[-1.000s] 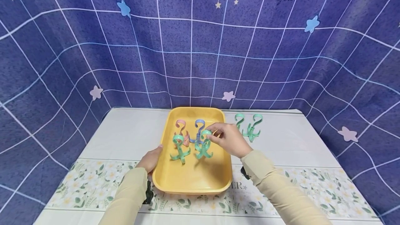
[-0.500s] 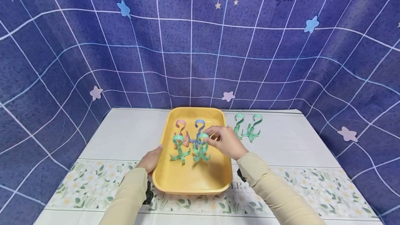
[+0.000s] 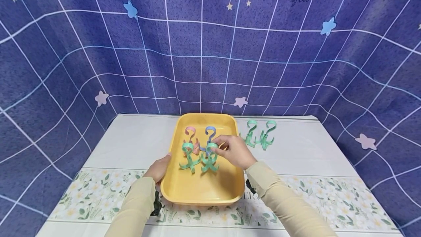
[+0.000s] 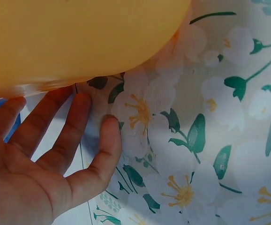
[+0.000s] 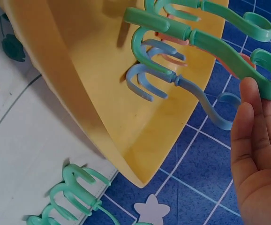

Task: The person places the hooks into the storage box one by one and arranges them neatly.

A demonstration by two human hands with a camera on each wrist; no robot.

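My right hand [image 3: 235, 151] pinches the curled top of a green plastic claw hook [image 3: 209, 162], prongs down over the yellow tray [image 3: 202, 193]. Whether the prongs touch the tray floor I cannot tell. To its left stands another green claw hook [image 3: 189, 162]. Behind them in the tray are a pink claw hook [image 3: 190, 131] and a blue claw hook [image 3: 210, 131], partly covered. My left hand [image 3: 158, 169] rests against the tray's left side, thumb at the rim. In the left wrist view its fingers [image 4: 70, 136] look loosely extended against the tray's outer underside.
Two more green claw hooks stand on the table right of the tray, one nearer [image 3: 250, 134] and one farther right [image 3: 264, 140]. A white cloth with a floral band [image 3: 332, 193] covers the table. A blue star-patterned curtain [image 3: 210, 65] hangs behind and at both sides.
My right hand has moved slightly left and toward me with the green claw hook, closer to the other front green one. The left hand and tray have stayed put.
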